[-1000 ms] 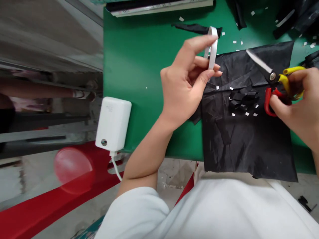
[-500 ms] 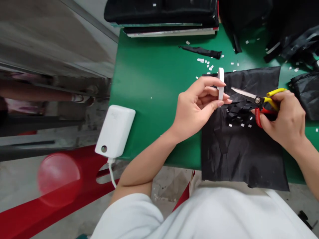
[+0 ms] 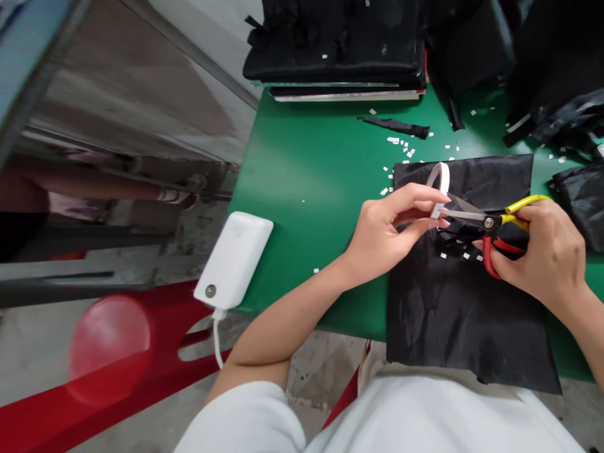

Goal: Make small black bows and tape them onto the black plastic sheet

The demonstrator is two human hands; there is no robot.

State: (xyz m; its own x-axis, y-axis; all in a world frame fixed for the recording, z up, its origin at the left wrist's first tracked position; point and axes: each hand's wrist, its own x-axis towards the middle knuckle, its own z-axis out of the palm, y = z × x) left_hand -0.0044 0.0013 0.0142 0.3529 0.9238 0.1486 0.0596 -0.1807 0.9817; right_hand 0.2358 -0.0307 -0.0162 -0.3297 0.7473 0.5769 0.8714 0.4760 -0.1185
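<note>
My left hand pinches a small roll of white tape between its fingertips. A short end of the tape points down toward the scissors. In my right hand are scissors with one yellow and one red handle. Their blades are parted, with the tips at the tape and my left fingertips. Beneath both hands lies a black fabric sheet, overhanging the table's near edge. Small black strips and tiny white pieces rest on the sheet.
On the green table are a white power bank with a cable, a black strip and white scraps. Black fabric on thin books stands at the back. More black fabric lies right. A red chair and another person's leg are left.
The tape roll has turned, showing its ring shape, and the scissor blades have opened and come up to it. The whole view has shifted, so the table appears lower and further right.
</note>
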